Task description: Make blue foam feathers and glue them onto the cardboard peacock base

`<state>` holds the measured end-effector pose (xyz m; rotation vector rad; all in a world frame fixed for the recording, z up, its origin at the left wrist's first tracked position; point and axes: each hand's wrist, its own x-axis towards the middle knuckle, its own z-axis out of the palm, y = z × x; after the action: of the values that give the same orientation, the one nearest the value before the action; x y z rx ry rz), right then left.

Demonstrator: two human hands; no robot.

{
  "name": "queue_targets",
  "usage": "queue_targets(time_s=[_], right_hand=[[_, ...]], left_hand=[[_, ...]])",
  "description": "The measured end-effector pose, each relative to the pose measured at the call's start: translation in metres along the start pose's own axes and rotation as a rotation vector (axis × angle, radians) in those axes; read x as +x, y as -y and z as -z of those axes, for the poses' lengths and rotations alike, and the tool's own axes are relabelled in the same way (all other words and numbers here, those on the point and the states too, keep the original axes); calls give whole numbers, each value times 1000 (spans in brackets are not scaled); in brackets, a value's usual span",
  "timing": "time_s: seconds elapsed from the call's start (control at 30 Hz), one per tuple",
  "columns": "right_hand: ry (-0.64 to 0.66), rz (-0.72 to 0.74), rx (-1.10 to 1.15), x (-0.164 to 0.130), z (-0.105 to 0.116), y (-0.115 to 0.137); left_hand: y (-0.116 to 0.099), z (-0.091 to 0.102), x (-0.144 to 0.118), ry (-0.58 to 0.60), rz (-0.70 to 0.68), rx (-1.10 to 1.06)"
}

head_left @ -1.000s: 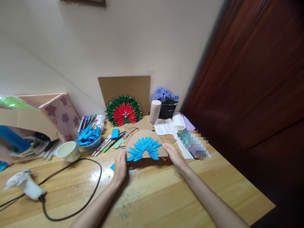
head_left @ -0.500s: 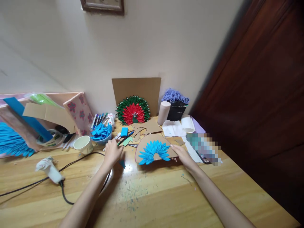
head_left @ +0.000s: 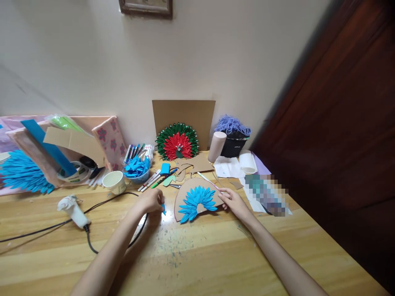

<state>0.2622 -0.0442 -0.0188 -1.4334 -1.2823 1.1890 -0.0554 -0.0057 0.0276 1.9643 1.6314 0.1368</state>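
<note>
Wooden counter (head_left: 197, 263), pushed against a pale wall, clutter along its far edge. Cardboard sheet (head_left: 184, 117) leaning on the wall at the far edge, a red-and-green paper fan (head_left: 177, 142) propped against it. Half-round cardboard piece (head_left: 197, 196) with blue paper petals glued on, lying flat toward the middle of the counter, between both hands. Glue gun (head_left: 72, 209) near the left edge, its black cord looping across the counter toward the left forearm. White cup (head_left: 114, 181) and a bowl of blue petals (head_left: 136, 168) behind it. Right hand (head_left: 233, 201): fingers closed on the cardboard piece's right edge. Left hand (head_left: 152, 201): fingers pinched on a small blue petal (head_left: 163, 208), just left of the cardboard piece.
</note>
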Motion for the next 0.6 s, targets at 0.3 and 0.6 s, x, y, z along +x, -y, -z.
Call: queue_targets(time_s=[0.3, 0.6], right_hand=[[-204, 181, -267, -2, 1, 5], [48, 238, 40, -31, -44, 25]], left_hand=[[7, 10, 12, -57, -20, -376], [-85, -45, 0, -44, -100, -1039]])
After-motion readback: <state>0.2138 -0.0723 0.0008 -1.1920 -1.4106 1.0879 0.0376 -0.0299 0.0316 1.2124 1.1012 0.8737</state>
